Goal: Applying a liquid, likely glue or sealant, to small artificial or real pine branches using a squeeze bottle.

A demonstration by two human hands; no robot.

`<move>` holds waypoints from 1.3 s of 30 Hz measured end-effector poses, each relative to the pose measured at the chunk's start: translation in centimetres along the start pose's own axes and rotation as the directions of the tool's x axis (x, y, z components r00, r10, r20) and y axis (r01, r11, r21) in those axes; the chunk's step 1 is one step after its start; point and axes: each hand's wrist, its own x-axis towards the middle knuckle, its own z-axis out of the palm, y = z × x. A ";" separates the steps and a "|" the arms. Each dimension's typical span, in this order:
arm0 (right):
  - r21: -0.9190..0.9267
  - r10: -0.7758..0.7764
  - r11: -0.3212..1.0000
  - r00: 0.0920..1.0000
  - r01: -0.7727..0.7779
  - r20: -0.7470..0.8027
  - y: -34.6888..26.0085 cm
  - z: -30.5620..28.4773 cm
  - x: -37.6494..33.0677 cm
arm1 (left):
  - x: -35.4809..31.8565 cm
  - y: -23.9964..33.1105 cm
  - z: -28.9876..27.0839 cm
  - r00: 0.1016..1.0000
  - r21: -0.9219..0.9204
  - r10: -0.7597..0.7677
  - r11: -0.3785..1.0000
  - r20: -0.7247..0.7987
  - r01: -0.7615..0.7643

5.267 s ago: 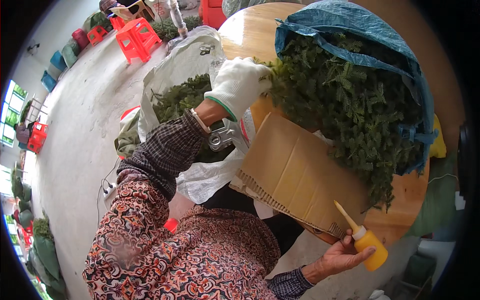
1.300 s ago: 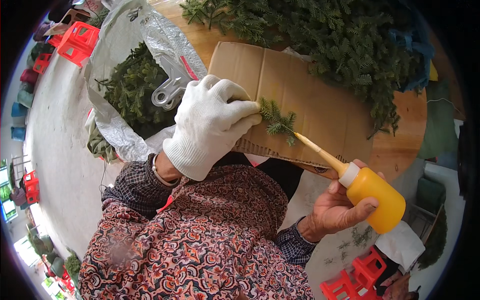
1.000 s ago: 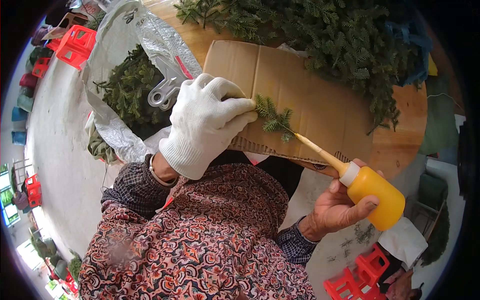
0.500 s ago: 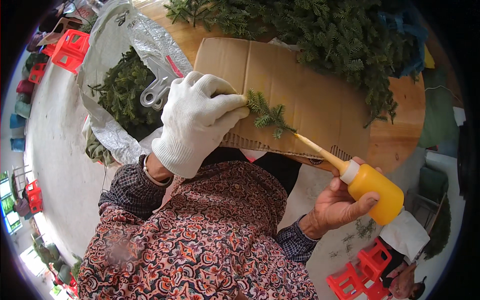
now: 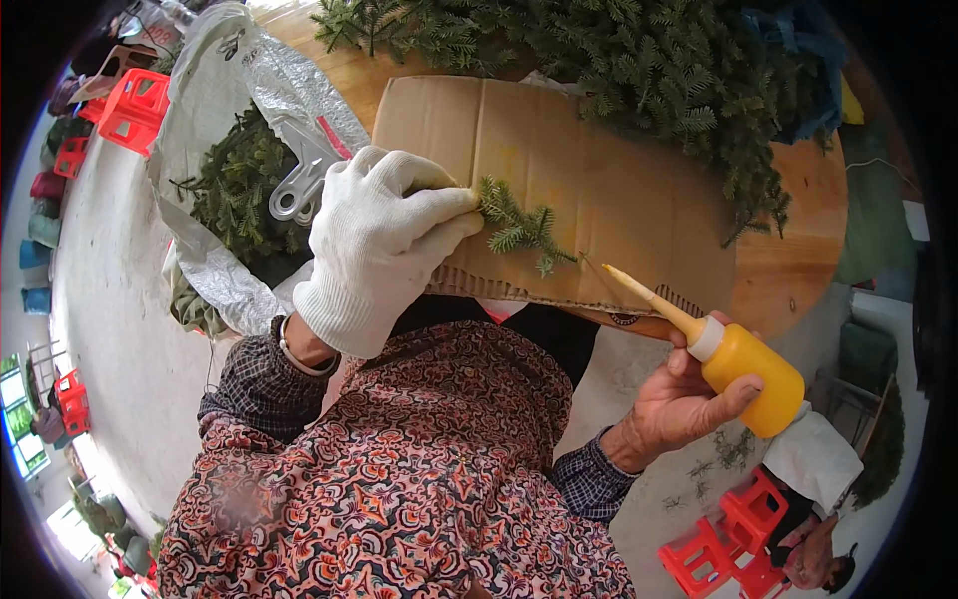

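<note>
My left hand point(image 5: 384, 240), in a white knit glove, pinches one end of a small green fir sprig point(image 5: 519, 228) between thumb and fingers. The sprig is held over a sheet of brown cardboard point(image 5: 639, 200). In my bare right hand point(image 5: 689, 399) is a yellow squeeze bottle point(image 5: 753, 377) with a white collar and a long tapered nozzle. Its tip points up and left, a short gap from the sprig's stem end. A thin strand seems to hang near that gap.
A large heap of fir branches point(image 5: 659, 70) covers the far side of the wooden table point(image 5: 798, 230). To the left, a whitish plastic sack point(image 5: 220, 80) holds more greenery point(image 5: 244, 190), with a metal clip point(image 5: 299, 175) on its edge. Red stools point(image 5: 135, 110) stand on the floor.
The bottle's nozzle has pulled away from the sprig's stem end, a little to the right. My left hand and the sprig sit slightly further left.
</note>
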 end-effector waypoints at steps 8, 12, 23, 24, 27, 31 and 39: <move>0.156 0.050 0.986 0.995 -0.064 0.090 -0.6 0.8 -0.7 | 0.0 0.0 -0.1 1.000 0.002 -0.004 1.000 0.009 0.004; 0.188 0.067 0.978 0.987 -0.095 0.146 0.6 2.1 -1.3 | 0.0 0.0 0.0 1.000 0.001 -0.002 1.000 0.002 0.002; 0.147 0.093 0.983 0.989 -0.109 0.112 0.6 1.7 -0.8 | -0.1 -0.1 0.0 1.000 0.012 0.003 1.000 0.002 -0.003; 0.136 0.092 0.985 0.990 -0.107 0.111 0.5 1.5 -0.7 | -0.1 -0.1 0.0 1.000 0.015 0.004 1.000 0.001 -0.004; 0.111 0.095 0.988 0.992 -0.104 0.086 0.6 1.0 -0.3 | -0.1 -0.1 0.0 1.000 0.007 0.006 1.000 -0.003 -0.006; 0.087 0.094 0.991 0.994 -0.098 0.057 0.6 0.8 -0.2 | -0.1 -0.2 0.0 1.000 0.002 0.014 1.000 -0.012 -0.014; 0.077 0.087 0.993 0.996 -0.089 0.028 0.6 0.4 0.1 | -0.2 -0.2 0.0 1.000 0.006 0.016 1.000 -0.009 -0.016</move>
